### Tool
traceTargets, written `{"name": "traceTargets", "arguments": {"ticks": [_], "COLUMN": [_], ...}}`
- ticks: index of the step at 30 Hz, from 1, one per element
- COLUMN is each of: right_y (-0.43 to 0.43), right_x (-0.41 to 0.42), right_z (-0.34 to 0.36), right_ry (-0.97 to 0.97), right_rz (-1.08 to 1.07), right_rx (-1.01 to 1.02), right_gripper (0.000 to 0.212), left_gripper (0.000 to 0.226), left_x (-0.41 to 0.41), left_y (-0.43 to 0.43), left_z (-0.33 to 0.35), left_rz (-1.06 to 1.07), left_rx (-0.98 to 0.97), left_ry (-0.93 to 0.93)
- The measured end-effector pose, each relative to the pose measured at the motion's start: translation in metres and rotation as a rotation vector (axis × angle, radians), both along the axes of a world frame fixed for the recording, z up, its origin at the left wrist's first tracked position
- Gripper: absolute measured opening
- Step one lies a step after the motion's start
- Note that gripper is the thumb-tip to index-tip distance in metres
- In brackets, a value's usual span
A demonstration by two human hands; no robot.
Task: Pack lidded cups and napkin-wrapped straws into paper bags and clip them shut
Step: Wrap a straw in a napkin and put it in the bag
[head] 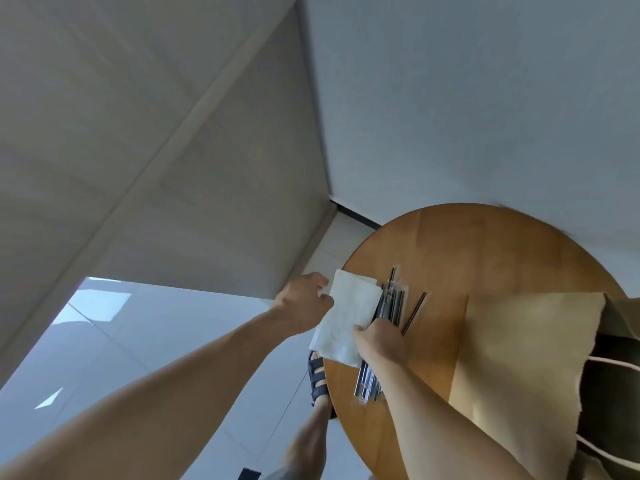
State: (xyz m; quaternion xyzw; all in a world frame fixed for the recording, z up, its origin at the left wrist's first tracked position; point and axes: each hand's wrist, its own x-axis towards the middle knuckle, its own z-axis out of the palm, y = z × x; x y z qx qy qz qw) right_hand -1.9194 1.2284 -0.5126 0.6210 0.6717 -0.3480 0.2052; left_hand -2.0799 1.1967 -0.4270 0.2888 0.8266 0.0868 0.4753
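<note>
The left hand pinches the upper-left edge of the white napkin. The right hand grasps the straws at the napkin's right edge, at the left rim of the round table. 1 paper bag lies just beside them, to the right.

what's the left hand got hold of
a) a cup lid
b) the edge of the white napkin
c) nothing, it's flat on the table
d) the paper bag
b: the left hand pinches the edge of the white napkin, while the right hand grips the straws; the paper bag lies apart on the table.
</note>
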Motion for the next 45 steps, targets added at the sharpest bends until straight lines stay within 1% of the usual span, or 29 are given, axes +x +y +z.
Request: {"name": "traceTargets", "arguments": {"ticks": [6,9,10,12,14,16,17,18,20,21,23,25,27,28,29,31,32,33,34,37,40,42,45], "right_y": [0.003,0.003,0.003,0.005,0.007,0.009,0.011,0.012,0.015,0.016,0.017,0.017,0.016,0.016,0.017,0.018,0.018,0.018,0.017,0.015,0.015,0.016,0.019], "right_x": [0.001,0.007,0.009,0.01,0.011,0.014,0.016,0.02,0.029,0.034,0.045,0.057,0.066,0.069,0.073,0.076,0.076,0.073,0.071,0.066,0.063,0.063,0.061], "right_z": [-0.007,-0.002,0.001,0.008,0.019,0.032,0.039,0.046,0.056,0.06,0.066,0.063,0.054,0.045,0.033,0.012,0.004,-0.002,-0.007,-0.017,-0.015,-0.004,0.029], "right_ry": [-0.02,0.028,0.074,0.225,0.413,0.598,0.681,0.759,0.895,0.946,0.99,0.954,0.874,0.781,0.643,0.351,0.269,0.227,0.205,0.145,0.148,0.213,0.441], "right_rz": [0.029,0.053,0.039,-0.042,-0.176,-0.309,-0.363,-0.397,-0.421,-0.426,-0.442,-0.461,-0.542,-0.584,-0.601,-0.549,-0.514,-0.481,-0.455,-0.388,-0.411,-0.458,-0.561], "right_rx": [0.027,0.071,0.071,0.033,-0.006,-0.02,-0.037,-0.071,-0.169,-0.217,-0.289,-0.297,-0.251,-0.182,-0.088,0.065,0.076,0.061,0.047,0.062,0.076,0.108,0.166], "right_gripper": [0.036,0.038,0.035,0.023,0.016,0.024,0.028,0.03,0.029,0.03,0.034,0.034,0.023,0.022,0.027,0.029,0.028,0.029,0.028,0.015,0.016,0.016,0.005], "left_gripper": [0.045,0.044,0.044,0.044,0.043,0.044,0.045,0.045,0.044,0.042,0.04,0.04,0.035,0.03,0.026,0.018,0.015,0.012,0.008,0.005,0.004,0.003,0.013], "left_x": [-0.005,-0.001,0.0,0.004,0.008,0.012,0.014,0.016,0.02,0.022,0.027,0.031,0.036,0.038,0.039,0.039,0.039,0.038,0.038,0.036,0.036,0.037,0.041], "left_y": [0.0,0.0,0.001,0.002,0.005,0.008,0.01,0.011,0.013,0.013,0.012,0.012,0.013,0.013,0.013,0.01,0.008,0.006,0.004,-0.001,-0.001,0.002,0.013], "left_z": [-0.004,-0.005,-0.005,-0.006,-0.004,-0.001,0.001,0.001,0.002,0.003,0.005,0.003,0.002,0.001,0.0,-0.002,-0.003,-0.004,-0.005,-0.005,-0.005,-0.001,0.014], "left_rz": [-0.019,-0.018,-0.011,0.014,0.118,0.236,0.254,0.268,0.368,0.439,0.53,0.549,0.526,0.503,0.476,0.436,0.431,0.433,0.436,0.426,0.419,0.412,0.38], "left_rx": [0.013,0.001,-0.002,0.011,0.047,0.046,0.015,-0.022,-0.066,-0.066,-0.048,-0.013,0.023,0.034,0.038,0.041,0.05,0.062,0.07,0.078,0.086,0.104,0.178], "left_ry": [0.013,0.0,-0.008,-0.011,-0.04,-0.111,-0.152,-0.211,-0.398,-0.487,-0.603,-0.649,-0.585,-0.526,-0.465,-0.384,-0.366,-0.356,-0.344,-0.301,-0.271,-0.249,-0.24]}}
